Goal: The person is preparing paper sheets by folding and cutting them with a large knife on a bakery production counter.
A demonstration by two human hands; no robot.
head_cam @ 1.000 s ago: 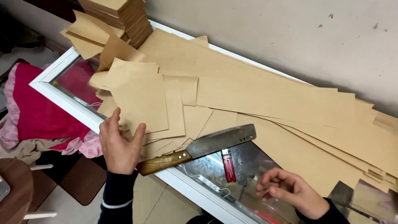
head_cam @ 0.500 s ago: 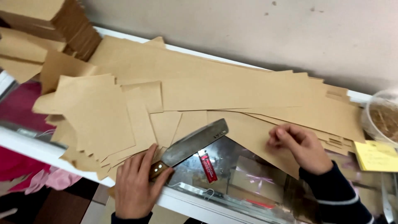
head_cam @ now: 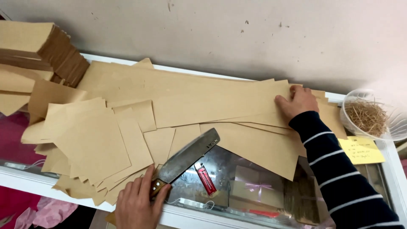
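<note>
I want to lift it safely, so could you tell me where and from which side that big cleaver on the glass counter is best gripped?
Grip the cleaver by its wooden handle, coming from the near, lower-left end, probably. The handle points toward the counter's front edge, where the left hand already rests on it, while the broad steel blade runs up and right toward the long brown paper sheets, so this keeps fingers off the blade.

matt brown paper sheets (head_cam: 203, 101), dull metal cleaver (head_cam: 188, 157), wooden handle (head_cam: 157, 187)

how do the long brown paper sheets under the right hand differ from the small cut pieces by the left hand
The long sheets are wide strips lying lengthwise along the counter, pressed by the right hand. The small pieces are roughly square, fanned loosely at mixed angles beside the left hand, which grips the knife. Both are the same plain brown paper.
</note>
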